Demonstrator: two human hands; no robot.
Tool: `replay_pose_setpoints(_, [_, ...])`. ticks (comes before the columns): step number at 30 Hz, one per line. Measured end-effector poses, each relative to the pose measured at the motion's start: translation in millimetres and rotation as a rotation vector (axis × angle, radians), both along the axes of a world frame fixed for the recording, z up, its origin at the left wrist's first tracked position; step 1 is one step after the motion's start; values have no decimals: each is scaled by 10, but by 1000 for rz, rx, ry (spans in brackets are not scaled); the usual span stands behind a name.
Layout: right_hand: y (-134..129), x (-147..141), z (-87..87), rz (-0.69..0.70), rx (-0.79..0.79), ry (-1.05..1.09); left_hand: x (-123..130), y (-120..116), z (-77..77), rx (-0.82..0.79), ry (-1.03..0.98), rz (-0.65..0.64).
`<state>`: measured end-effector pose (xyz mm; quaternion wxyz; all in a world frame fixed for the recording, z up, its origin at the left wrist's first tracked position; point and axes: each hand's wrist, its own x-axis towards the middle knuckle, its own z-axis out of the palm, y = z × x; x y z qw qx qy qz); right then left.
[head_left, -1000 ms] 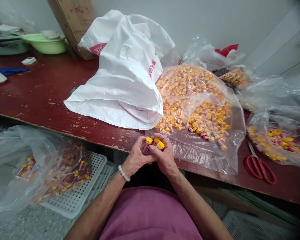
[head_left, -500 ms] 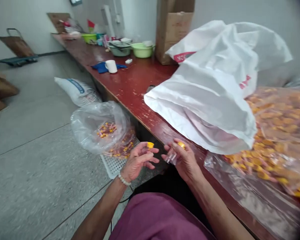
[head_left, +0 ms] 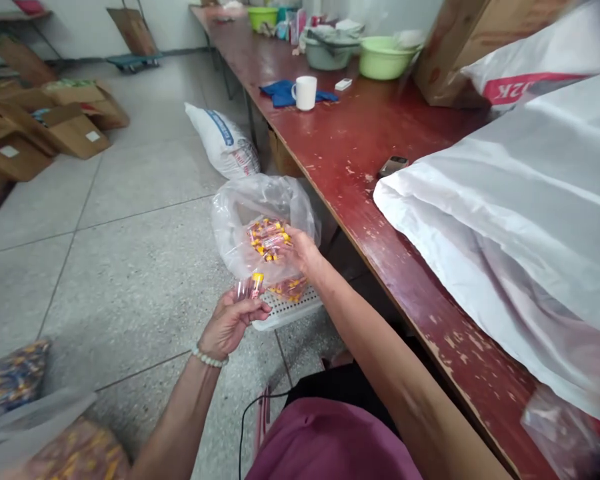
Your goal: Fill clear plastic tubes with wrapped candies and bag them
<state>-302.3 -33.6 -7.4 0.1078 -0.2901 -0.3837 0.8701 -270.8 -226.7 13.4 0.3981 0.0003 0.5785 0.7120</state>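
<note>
Pinching tubes (head_left: pixel 250 287) by the near corner of the crate (head_left: pixel 300 312), your left hand (head_left: pixel 231 319) apparently leaves the open bag (head_left: pixel 230 230) free for your right hand (head_left: pixel 303 251), at more tubes (head_left: pixel 266 233) inside, whether gripping any I cannot tell.

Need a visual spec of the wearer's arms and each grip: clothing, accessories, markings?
Left grip: ungloved hand, bracelet of pale round beads at the wrist. Right grip: ungloved, no bracelet visible. Left forearm and right forearm: no sleeves, cables or markings visible. Purple top on the torso.
</note>
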Motion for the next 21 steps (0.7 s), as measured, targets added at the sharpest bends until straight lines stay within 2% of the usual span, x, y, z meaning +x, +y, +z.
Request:
replay_pose_setpoints(3, [-85,185,-24,16,-52,-48,21,41,-95,-69,101,-68])
replay_pose_setpoints(6, [-210,469,6,56,-165,-65,32,82,-86,-270,428,-193])
replay_pose_setpoints(8, [-275,654,15,57,-252,-56,56,130,8,-450,792,-295])
replay_pose_setpoints(10, [-313,809,1,-28,-329,-36,120,206,153,-597,1168,-408])
replay_pose_setpoints(13, [-338,982,-31,-171,-446,12,292,365,378,-803,1507,-638])
replay_pose_setpoints(16, [-349,1127,-13,-163,-521,39,447,517,546,-901,1611,-821])
replay_pose_setpoints(19, [-333,1310,78,-116,-552,98,493,617,665,-873,1625,-815])
replay_pose_setpoints(21, [-309,1464,159,-87,-544,174,480,661,719,-786,1575,-823])
